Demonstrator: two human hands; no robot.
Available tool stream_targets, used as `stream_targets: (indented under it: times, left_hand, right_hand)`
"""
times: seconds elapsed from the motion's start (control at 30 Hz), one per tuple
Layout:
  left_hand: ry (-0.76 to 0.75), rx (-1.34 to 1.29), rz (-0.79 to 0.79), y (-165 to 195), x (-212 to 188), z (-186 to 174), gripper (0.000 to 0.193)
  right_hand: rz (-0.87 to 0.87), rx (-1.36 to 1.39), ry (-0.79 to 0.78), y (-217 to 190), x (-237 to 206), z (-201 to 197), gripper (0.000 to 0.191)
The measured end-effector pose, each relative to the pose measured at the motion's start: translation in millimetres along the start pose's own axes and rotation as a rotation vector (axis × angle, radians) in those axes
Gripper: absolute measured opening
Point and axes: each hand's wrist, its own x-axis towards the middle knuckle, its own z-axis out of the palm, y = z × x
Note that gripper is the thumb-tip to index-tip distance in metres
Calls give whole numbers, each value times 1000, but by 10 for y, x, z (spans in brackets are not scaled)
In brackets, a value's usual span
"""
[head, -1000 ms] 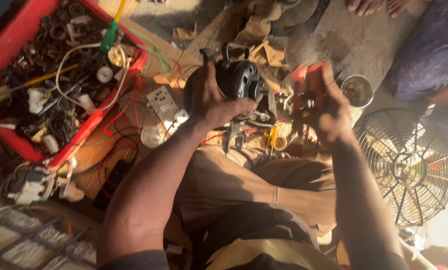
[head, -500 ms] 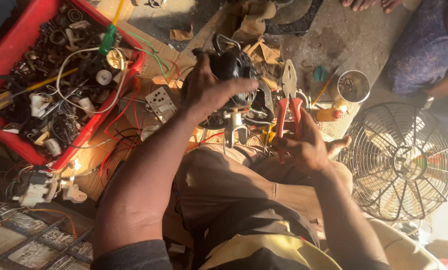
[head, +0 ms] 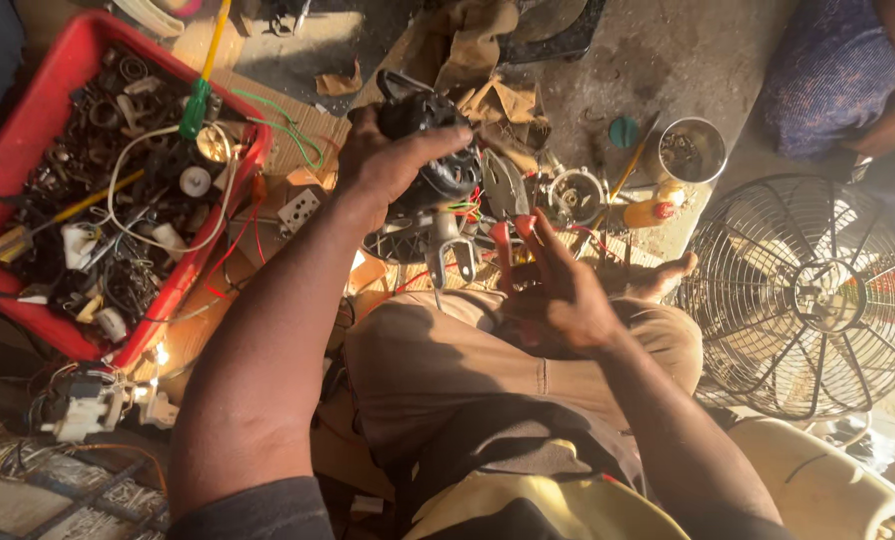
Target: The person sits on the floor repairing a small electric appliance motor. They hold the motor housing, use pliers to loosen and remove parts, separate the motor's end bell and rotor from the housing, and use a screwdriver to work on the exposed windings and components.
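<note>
Head view: dusty floor [head: 658, 60], left hand [head: 388, 160] gripping motor [head: 433, 185], right hand [head: 558, 290] clasping pliers [head: 508, 205].

Black fan motor [head: 430, 165] showing silver-grey metal bracket beneath, red and green wires trailing beside it. Pliers [head: 509, 215] wearing red handles, grey steel jaws. Crate [head: 28, 130] glowing bright red, holding mostly black and rusty-brown parts, white cable looping through. Screwdriver [head: 204, 80] showing green grip, yellow shaft end. Trousers [head: 488, 370] showing plain tan. Fan guard [head: 818, 290] showing dark wire in radial pattern. Small cap [head: 623, 131] showing teal. Tin [head: 693, 150] shining silver.
</note>
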Motion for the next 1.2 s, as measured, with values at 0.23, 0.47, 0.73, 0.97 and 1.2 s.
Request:
stream_targets:
  times: [0.23, 0.47, 0.73, 0.97, 1.2]
  left_hand:
    - [-70, 152, 10, 30, -43, 28, 108]
    - [13, 217, 133, 101, -258, -5, 90]
    - [-132, 345, 200, 57, -255, 67, 119]
    - [-35, 625, 494, -182, -151, 291, 111]
    - [81, 590, 697, -411, -119, 238, 103]
  right_hand:
    - [-248, -154, 11, -85, -118, 45, 110]
    - [101, 77, 64, -295, -459, -244, 65]
    - [478, 296, -83, -62, -1163, -411, 33]
    - [407, -364, -13, -20, -1320, -589, 30]
    - [44, -1058, -109, -408, -1133, -505, 20]
